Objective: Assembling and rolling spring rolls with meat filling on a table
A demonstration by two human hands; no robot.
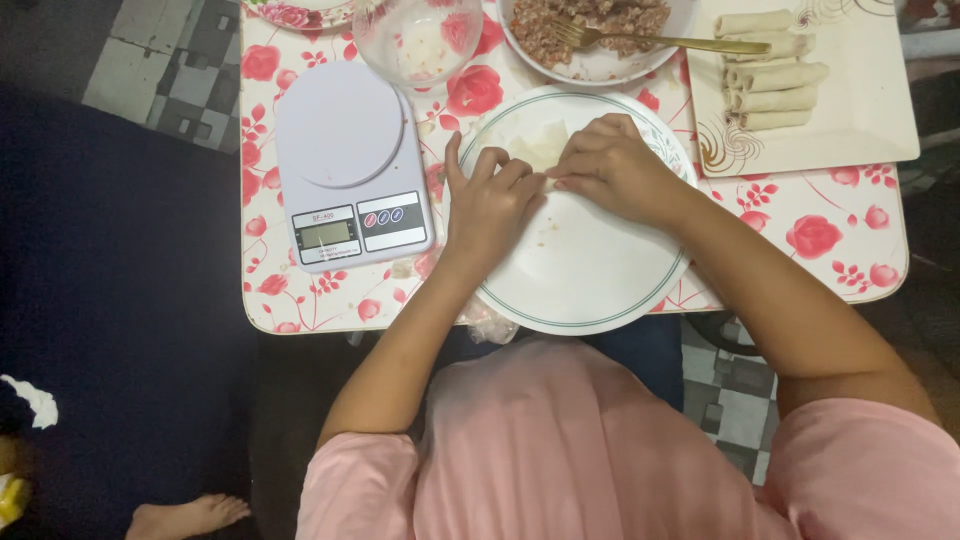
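Two hands, left hand point(490, 205), right hand point(612, 168), pinch wrapper point(540, 145) on white plate point(590, 285).

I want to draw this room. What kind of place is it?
Probably a home kitchen or dining corner: a small flowered table holds a kitchen scale, a bowl of minced filling and a tray of finished rolls.

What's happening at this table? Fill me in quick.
A person in a pink top has both hands on a thin pale wrapper lying on a white plate. The left hand and the right hand press its edge together, fingers curled. Beyond the plate sits a bowl of minced filling with a gold fork in it. A tray to the right holds several finished rolls. A kitchen scale stands to the left.
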